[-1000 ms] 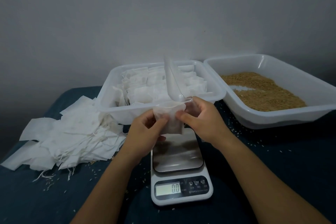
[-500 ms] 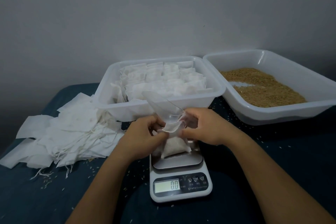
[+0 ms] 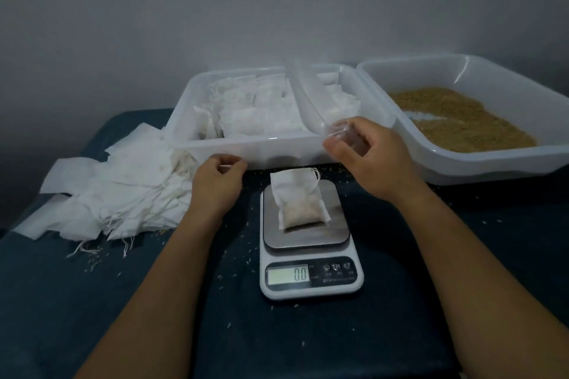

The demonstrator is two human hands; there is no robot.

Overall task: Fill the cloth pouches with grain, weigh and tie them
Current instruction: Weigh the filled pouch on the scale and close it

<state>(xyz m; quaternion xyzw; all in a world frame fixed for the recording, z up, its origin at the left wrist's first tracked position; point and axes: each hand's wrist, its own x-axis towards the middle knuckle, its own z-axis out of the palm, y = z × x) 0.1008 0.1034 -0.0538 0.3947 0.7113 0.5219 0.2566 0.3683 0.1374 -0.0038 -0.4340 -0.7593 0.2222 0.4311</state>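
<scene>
A cloth pouch (image 3: 300, 201) partly filled with grain lies on the plate of the scale (image 3: 309, 240), its mouth open and its strings loose toward the far edge; the display reads 0.0, so the weight has either not registered or the reading is lagging. The chief risk, as I judge it, is spillage: the mouth is untied and the pouch lies flat, so a careless lift would shed grain onto the dark desk (image 3: 431, 301), where stray grains already lie. A second risk is trusting that zero reading and tying an underweight pouch. The right hand (image 3: 374, 160) hovers above and beyond the scale, its grip curled round a clear plastic scoop (image 3: 317, 111) whose long body reaches back over the tray of finished pouches (image 3: 261, 151); the scoop is see-through and hard to trace, and it seems empty. The left hand (image 3: 217, 186) hangs just left of the scale, fingers loosely curled, holding nothing, apart from the pouch. The tray of grain (image 3: 462, 120) sits to the right, a heap of empty pouches (image 3: 117, 194) to the left.
</scene>
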